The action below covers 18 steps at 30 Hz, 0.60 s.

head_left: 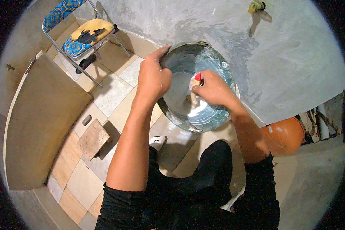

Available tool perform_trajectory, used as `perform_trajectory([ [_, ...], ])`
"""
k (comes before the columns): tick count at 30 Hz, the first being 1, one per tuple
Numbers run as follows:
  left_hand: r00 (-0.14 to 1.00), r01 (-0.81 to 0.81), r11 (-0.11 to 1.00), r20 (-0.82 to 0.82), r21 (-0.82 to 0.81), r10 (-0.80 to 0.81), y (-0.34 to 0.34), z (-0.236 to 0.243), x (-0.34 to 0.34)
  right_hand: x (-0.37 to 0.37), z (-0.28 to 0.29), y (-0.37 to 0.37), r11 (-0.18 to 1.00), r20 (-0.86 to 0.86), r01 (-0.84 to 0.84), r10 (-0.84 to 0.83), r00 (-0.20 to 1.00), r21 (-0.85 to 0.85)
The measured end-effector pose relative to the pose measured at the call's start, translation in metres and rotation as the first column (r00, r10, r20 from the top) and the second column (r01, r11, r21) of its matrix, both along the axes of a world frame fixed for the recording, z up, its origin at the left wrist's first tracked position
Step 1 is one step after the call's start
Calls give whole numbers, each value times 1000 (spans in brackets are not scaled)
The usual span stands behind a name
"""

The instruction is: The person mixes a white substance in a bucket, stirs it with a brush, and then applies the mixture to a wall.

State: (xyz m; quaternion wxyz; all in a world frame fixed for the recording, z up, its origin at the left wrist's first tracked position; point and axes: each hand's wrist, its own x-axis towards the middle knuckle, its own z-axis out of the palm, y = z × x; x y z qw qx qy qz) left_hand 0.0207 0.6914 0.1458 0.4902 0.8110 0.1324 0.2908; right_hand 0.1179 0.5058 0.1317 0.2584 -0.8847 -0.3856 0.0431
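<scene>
Black trousers point(215, 165) and black sleeves point(120, 203) fill the near edge; a foot point(157, 142), pale with dark marks, rests on the beige and grey tiled floor point(115, 96); both forearms extend forward, bare below the sleeves.

The round grey-green bucket point(214, 124) sits centrally ahead of the person, its opening facing the viewer, its inner wall streaked with white; whether its base touches the floor cannot be told. The left hand point(154, 76) grips the bucket's upper-left rim, forefinger laid along the edge; the right hand point(214, 90) is inside the opening, closed around a pale wooden-handled tool with a red end point(194, 100); the red end points up, while the lower end stands by a glossy white substance point(197, 110) at the bottom, its exact form unclear.

To the left, a low worn wooden stool point(92, 140) stands on the tiles; a small dark grey block point(87, 120) lies just beside it; to the right, an orange rounded plastic vessel point(285, 136) is noted, partly behind the right forearm, with wooden pieces point(314, 124) near it.

Farther off, a metal-framed chair with blue patterned covering point(89, 32) shows a torn seat and exposed yellow padding; a black item point(86, 64) lies beneath; beyond rises a patchy grey wall point(172, 17), bearing a yellow-green fitting point(257, 6).
</scene>
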Motion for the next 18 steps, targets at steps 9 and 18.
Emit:
perform_trajectory([
  [9, 1000, -11, 999, -21, 33, 12, -4, 2, -2, -3, 13, 11, 973, 258, -113, 58, 964, 203],
  [18, 999, -23, 999, -40, 22, 24, -4, -2, -1, -6, 1, 0, 938, -101, -296, 317, 943, 182],
])
